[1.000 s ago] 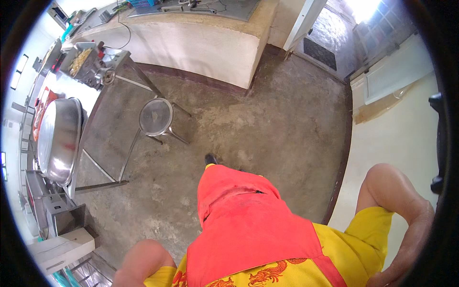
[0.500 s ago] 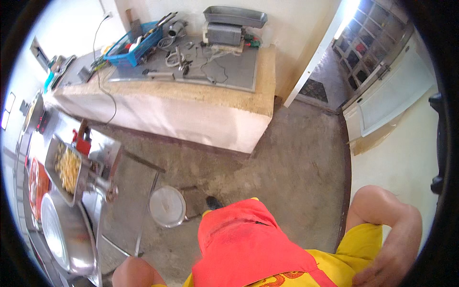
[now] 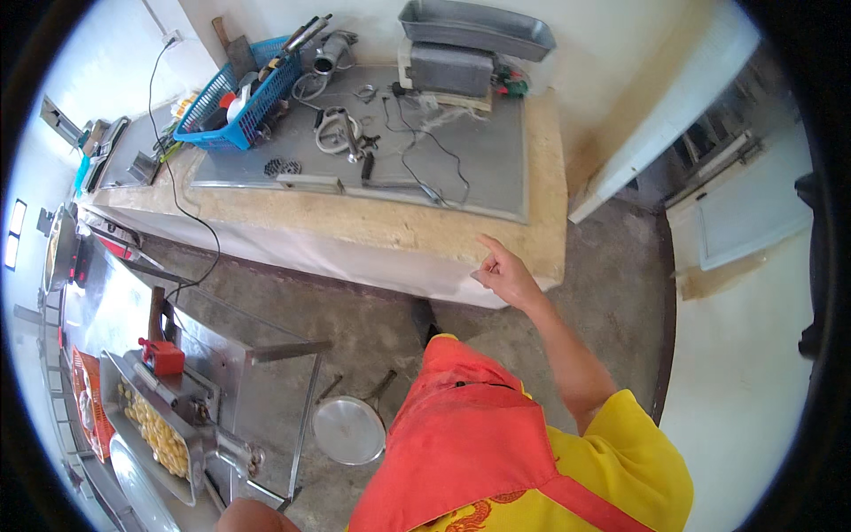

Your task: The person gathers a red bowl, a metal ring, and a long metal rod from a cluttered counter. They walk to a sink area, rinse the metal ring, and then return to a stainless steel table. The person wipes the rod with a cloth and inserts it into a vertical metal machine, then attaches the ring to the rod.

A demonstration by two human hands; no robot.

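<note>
My right hand (image 3: 507, 277) reaches out over the front edge of the counter (image 3: 390, 223). Its index finger is stretched out and the other fingers are partly bent, with nothing seen in them. On the grey counter top lie a dark cable (image 3: 424, 168), a pale metal ring with a handle (image 3: 339, 133), a perforated disc (image 3: 282, 167) and a flat metal bar (image 3: 308, 183). A bent piece of my left arm (image 3: 254, 517) shows at the lower edge; the left hand itself is out of the picture.
A blue basket (image 3: 244, 133) of tools and a grey machine under a metal tray (image 3: 479, 27) stand on the counter. At left, a steel table holds a grinder tray with pale chunks (image 3: 160, 434). A round lidded pot (image 3: 349, 430) sits on the floor; a door (image 3: 753, 208) is at right.
My right hand has swung from beside my body at lower right up and forward to the counter edge. The view has come closer to the counter.
</note>
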